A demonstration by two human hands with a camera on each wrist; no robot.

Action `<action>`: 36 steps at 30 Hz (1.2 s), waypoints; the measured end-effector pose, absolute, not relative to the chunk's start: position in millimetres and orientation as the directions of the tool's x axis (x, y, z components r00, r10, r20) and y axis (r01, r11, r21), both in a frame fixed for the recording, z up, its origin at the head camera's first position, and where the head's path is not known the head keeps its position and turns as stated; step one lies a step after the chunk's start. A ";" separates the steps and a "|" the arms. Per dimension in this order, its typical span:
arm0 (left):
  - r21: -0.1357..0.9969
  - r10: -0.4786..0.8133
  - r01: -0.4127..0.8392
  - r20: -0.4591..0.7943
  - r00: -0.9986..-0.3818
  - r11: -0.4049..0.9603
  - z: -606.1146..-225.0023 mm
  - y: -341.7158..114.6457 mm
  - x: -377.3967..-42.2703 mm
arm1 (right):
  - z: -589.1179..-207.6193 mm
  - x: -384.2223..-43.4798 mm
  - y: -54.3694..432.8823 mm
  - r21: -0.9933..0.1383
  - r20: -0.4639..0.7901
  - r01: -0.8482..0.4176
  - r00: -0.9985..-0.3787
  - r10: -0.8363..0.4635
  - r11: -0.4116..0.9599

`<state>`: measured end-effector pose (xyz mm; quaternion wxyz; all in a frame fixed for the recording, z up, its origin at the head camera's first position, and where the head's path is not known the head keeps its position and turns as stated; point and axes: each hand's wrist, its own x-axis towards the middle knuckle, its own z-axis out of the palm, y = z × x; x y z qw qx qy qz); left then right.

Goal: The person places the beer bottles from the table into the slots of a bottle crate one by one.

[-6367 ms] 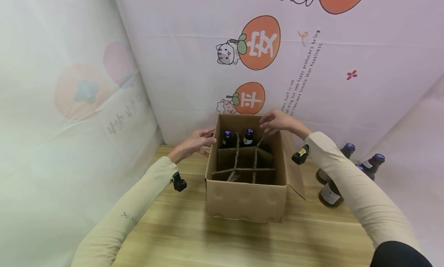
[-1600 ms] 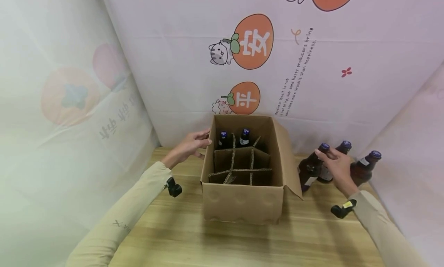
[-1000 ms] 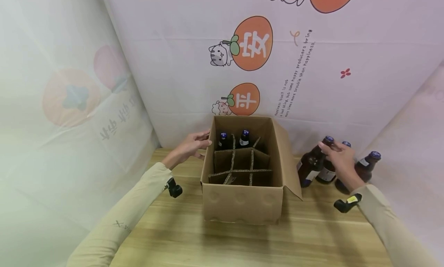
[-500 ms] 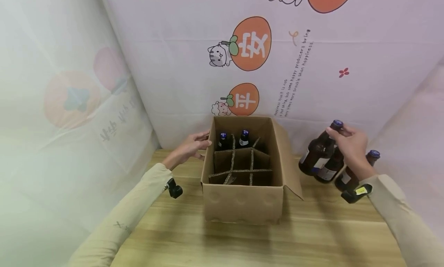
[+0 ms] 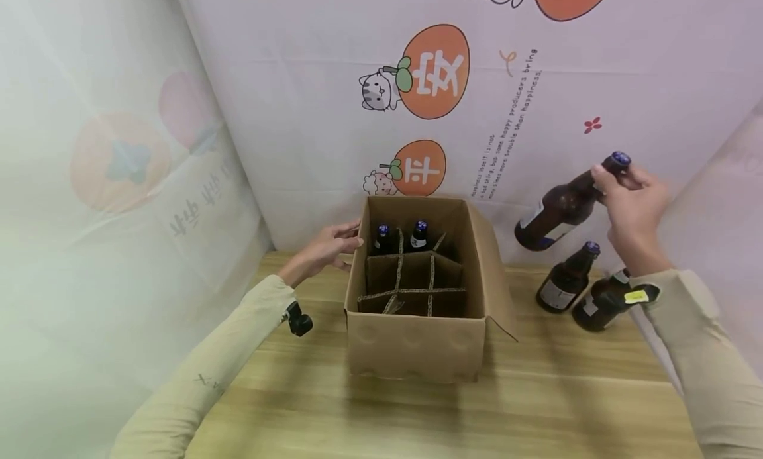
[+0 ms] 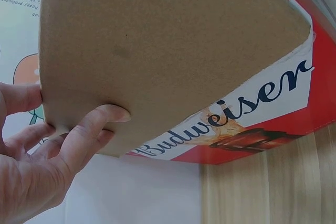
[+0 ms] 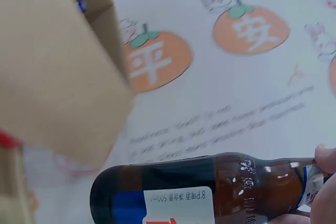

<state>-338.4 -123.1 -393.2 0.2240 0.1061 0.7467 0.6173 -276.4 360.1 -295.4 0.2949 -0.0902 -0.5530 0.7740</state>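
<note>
A cardboard box stands open-topped, its inside split by cardboard dividers. Two capped bottles sit in its far compartments. My left hand rests at the box's left side; in the left wrist view its fingers touch the brown flap and its edge. My right hand grips a brown beer bottle by the neck, raised above the table and tilted, cap toward the upper right. The right wrist view shows its blue and white label, with fingers around the neck.
Two more beer bottles stand on the wooden table right of the box, one partly behind my right wrist. A box flap sticks out on the right. White printed cloth covers the walls behind and beside.
My right hand left the box, took a beer bottle by the neck from the group on the right, and lifted it up and rightward. My left hand stayed at the box.
</note>
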 end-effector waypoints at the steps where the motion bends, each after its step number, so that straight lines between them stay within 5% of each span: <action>1: 0.969 0.437 -0.115 -0.202 -0.876 0.217 -392.8 -123.0 -338.2 | -290.8 -275.3 359.7 -0.895 0.192 -0.374 -0.815 0.546 -0.244; 10: 0.969 0.440 -0.105 -0.197 -0.876 0.225 -394.3 -122.0 -334.8 | -258.4 -272.6 344.1 -0.843 0.136 -0.345 -0.879 0.457 -0.412; 25: 0.970 0.433 -0.107 -0.194 -0.880 0.218 -395.1 -122.3 -334.4 | -266.4 -287.7 260.2 -0.868 0.412 -0.477 -0.848 0.333 -0.140; 36: 0.970 0.430 -0.117 -0.200 -0.880 0.212 -396.8 -123.0 -337.2 | -269.7 -301.9 227.6 -0.906 0.384 -0.416 -0.885 0.263 -0.075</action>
